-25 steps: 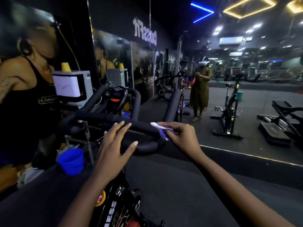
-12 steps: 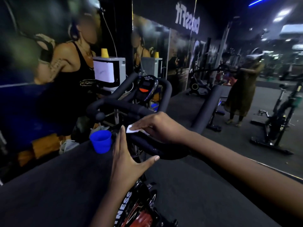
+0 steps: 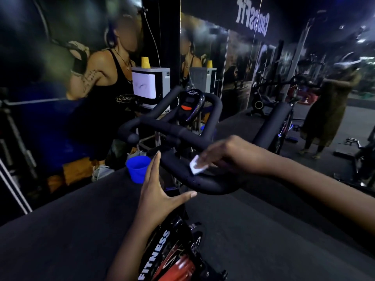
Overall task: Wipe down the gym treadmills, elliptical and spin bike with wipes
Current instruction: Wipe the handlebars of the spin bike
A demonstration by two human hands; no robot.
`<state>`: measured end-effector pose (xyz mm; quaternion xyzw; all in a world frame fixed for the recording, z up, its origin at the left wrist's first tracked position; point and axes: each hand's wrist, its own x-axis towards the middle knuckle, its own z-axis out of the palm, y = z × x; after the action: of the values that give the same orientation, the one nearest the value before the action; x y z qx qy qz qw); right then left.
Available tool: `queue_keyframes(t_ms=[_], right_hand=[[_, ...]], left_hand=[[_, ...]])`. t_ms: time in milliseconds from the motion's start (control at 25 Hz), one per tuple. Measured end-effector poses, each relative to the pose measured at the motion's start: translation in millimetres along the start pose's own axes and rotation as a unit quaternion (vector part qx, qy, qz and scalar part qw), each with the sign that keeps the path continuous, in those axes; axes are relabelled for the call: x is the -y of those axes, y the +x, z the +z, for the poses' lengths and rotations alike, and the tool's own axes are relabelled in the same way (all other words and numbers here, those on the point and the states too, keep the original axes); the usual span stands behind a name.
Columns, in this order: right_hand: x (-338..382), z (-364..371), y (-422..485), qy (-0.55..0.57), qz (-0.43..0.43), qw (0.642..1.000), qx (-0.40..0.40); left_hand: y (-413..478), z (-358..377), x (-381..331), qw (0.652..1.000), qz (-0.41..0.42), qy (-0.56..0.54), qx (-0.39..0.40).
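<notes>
Evidently the right hand [image 3: 221,153] was reaching in from the right edge of view, its fingers stretched out fairly straight and pressing a small folded white wipe [image 3: 195,168] down onto the top of the handlebar [image 3: 203,183], on the near curved loop of the spin bike [image 3: 162,254]. The hand was blurred and its thumb was hidden, so I could not tell whether the wipe was also pinched. The left hand [image 3: 160,191] was wide open just beside the same loop, fingers straight and together, pointing up, thumb spread toward the bar's near edge. Whether it touched the bar could not be told. It held nothing.

At the far middle of the handlebar stood the black console [image 3: 190,105] with an orange button. Beyond the left hand, a blue cup [image 3: 137,169] sat at the edge of the dark raised floor [image 3: 60,230]. Farther back, a white box [image 3: 151,86] carried a yellow cup [image 3: 145,62] on its top. A mirror [image 3: 233,67] on the wall showed a standing person [image 3: 326,116] and other bikes, blurred.
</notes>
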<state>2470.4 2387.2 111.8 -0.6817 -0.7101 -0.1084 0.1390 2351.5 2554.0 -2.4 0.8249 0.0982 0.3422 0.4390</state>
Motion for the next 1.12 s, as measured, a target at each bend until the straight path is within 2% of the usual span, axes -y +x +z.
queue_keyframes(t_ms=[80,160,280,360,520,600,680,760,840,920,1120], right_hand=[[5,10,32,-0.016,0.007,1.000,-0.017],[15,28,53,-0.062,0.028,0.997,0.018],[26,40,40,-0.196,-0.015,0.980,0.028],[28,38,18,-0.200,-0.027,0.979,0.028],[33,24,-27,-0.166,-0.022,0.985,0.028],[27,10,-38,-0.066,0.006,0.998,0.015],[14,1,-29,0.040,0.081,0.995,-0.036],[-4,8,-2,0.064,0.185,0.977,-0.090],[-12,25,29,0.076,0.254,0.961,-0.074],[-13,43,44,0.087,0.247,0.964,-0.044],[-12,33,11,0.081,0.172,0.981,-0.038]], left_hand=[[0,-4,1,1.000,-0.004,-0.004,0.014],[-1,-7,0,1.000,-0.003,-0.016,0.022],[-1,-11,1,0.999,0.004,-0.024,0.043],[0,-14,3,0.998,0.012,-0.017,0.060],[-2,-20,1,0.996,0.012,-0.005,0.091],[-5,-20,-1,0.996,0.055,0.002,0.071],[-9,-14,-2,0.991,0.118,0.033,0.046],[-13,-3,0,0.981,0.166,0.098,0.037],[-15,4,5,0.969,0.193,0.153,0.032],[-13,4,10,0.965,0.202,0.166,0.027],[-10,0,12,0.966,0.208,0.149,0.042]])
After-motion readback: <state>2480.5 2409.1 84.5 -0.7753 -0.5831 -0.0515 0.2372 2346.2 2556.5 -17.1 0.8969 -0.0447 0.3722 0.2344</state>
